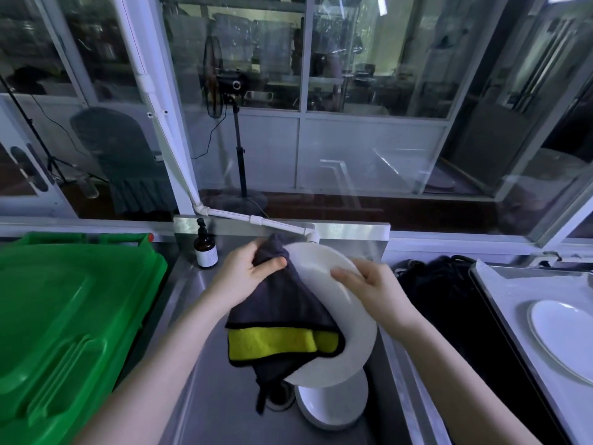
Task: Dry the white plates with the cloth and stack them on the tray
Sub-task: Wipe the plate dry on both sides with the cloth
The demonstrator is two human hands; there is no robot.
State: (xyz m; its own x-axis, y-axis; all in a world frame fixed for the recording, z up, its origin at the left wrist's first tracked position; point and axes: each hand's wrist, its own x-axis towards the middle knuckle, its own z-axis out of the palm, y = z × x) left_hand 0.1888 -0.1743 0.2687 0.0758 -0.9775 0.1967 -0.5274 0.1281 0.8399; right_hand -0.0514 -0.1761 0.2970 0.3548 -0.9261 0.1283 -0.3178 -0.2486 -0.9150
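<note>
Sink: spare plate lies by drain. Tray, right: dried plate on it. Held plate tilted over sink, mid-drying. Cloth drapes its face. Left hand clutches bunched cloth; right hand fingers curl round rim. Next, likely: finish wipe, stack rightward.

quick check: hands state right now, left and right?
Left hand: grips the bunched cloth.
Right hand: holds the white plate by its rim.
</note>
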